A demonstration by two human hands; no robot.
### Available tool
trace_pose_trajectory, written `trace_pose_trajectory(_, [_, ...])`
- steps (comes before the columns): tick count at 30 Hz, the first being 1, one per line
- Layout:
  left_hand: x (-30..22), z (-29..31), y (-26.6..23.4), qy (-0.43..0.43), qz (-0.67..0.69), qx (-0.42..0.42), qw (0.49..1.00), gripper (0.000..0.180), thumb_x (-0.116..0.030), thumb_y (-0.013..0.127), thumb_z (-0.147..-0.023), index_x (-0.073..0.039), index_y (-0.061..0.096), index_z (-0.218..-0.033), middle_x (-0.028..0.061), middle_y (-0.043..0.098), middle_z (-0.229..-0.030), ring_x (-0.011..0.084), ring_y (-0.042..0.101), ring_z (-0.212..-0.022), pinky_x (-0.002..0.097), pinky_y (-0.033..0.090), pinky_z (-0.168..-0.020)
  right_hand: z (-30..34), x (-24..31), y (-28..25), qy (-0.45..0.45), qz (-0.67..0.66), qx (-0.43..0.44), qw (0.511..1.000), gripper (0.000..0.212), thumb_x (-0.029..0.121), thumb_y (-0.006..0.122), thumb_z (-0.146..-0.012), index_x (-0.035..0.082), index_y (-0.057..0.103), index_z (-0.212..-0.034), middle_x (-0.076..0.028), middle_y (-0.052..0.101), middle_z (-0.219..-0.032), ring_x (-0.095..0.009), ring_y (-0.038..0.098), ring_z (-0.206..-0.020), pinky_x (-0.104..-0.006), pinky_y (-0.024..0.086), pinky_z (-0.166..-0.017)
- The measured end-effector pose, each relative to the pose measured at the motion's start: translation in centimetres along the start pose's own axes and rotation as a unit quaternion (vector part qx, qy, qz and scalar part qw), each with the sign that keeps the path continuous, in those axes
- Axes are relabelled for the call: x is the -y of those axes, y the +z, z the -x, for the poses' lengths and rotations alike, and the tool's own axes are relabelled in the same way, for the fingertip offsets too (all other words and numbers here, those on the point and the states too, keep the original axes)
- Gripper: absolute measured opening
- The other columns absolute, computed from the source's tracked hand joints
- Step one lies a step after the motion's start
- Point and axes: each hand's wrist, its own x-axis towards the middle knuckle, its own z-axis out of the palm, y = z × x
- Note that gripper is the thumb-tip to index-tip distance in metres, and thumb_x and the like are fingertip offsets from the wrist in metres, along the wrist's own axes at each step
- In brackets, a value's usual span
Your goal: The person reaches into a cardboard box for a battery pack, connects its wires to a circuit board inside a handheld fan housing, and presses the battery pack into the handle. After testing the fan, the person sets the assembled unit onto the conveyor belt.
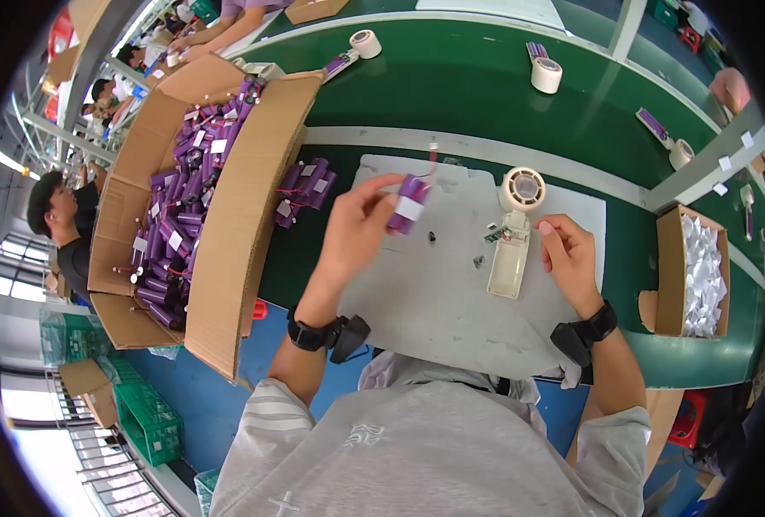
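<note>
My left hand (358, 226) pinches a purple battery pack (410, 205) between thumb and fingers, above the grey mat (417, 297). The pack has a white label around its middle, and a red wire with a small white connector (434, 146) sticks up from it. Just right of the tape dispenser (509, 269), my right hand (569, 258) is closed, its thumb and forefinger close together; whatever they may hold is too small to make out. A roll of pale tape (523, 189) sits at the dispenser's far end.
At left stands a big cardboard box (232, 233) full of purple battery packs (195, 177); more packs (307, 185) lie beside it. A smaller box (671, 276) of shiny white pieces (703, 280) is at right. Across the green conveyor (451, 86) are other tape dispensers (546, 75).
</note>
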Motion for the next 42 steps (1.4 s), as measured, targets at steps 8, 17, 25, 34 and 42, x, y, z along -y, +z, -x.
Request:
trace_pose_trajectory(8, [-4.5,-1.0,9.3,0.310,-0.076,0.142,0.937,0.040,-0.002,0.069,-0.081,-0.007,0.060,-0.119,0.0112,0.061,-0.114,0.0169,0.059,-0.094,0.0289,0.050,-0.075,0.7,0.2,1.6,0.002,-0.252,-0.063,0.966,0.025,0.024,0.058,-0.094,-0.001,0.060,-0.098,-0.005,0.060,-0.078,-0.013,0.056,-0.063,-0.0269,0.045,-0.052])
trace_pose_trajectory(17, [0.0,-4.4,9.6,0.132,-0.188,0.274,0.934,0.030,-0.006,0.077,-0.074,-0.005,0.061,-0.099,0.0072,0.057,-0.097,0.0180,0.057,-0.092,0.0278,0.048,-0.077,-0.4,-0.7,0.1,-0.043,-0.143,-0.094,0.984,0.011,0.007,0.066,-0.086,0.000,0.059,-0.091,-0.004,0.062,-0.085,-0.013,0.058,-0.073,-0.0253,0.048,-0.066])
trace_pose_trajectory(25, [3.3,-6.3,9.9,0.121,-0.038,0.331,0.935,0.023,0.002,0.072,-0.077,-0.002,0.062,-0.097,0.0045,0.059,-0.097,0.0124,0.059,-0.090,0.0276,0.050,-0.079,-0.5,0.2,0.9,-0.206,0.176,-0.051,0.961,0.021,-0.004,0.073,-0.075,0.002,0.057,-0.086,-0.006,0.064,-0.085,-0.015,0.058,-0.075,-0.0286,0.048,-0.066])
trace_pose_trajectory(34, [3.3,-6.4,9.7,0.090,0.080,0.359,0.925,0.029,0.006,0.067,-0.077,-0.003,0.064,-0.104,0.0059,0.065,-0.097,0.0132,0.061,-0.088,0.0269,0.051,-0.080,-1.3,0.2,1.2,-0.250,0.274,-0.067,0.926,0.024,-0.003,0.077,-0.067,0.005,0.058,-0.079,-0.005,0.066,-0.082,-0.025,0.057,-0.073,-0.0325,0.047,-0.064])
trace_pose_trajectory(42, [2.5,-5.9,9.3,0.152,0.009,0.352,0.924,0.033,0.011,0.061,-0.073,-0.003,0.064,-0.103,0.0062,0.062,-0.095,0.0157,0.060,-0.085,0.0280,0.049,-0.074,-0.7,0.6,1.5,-0.215,0.263,-0.051,0.939,0.024,-0.004,0.075,-0.063,0.007,0.060,-0.078,-0.005,0.065,-0.077,-0.025,0.056,-0.074,-0.0334,0.047,-0.063])
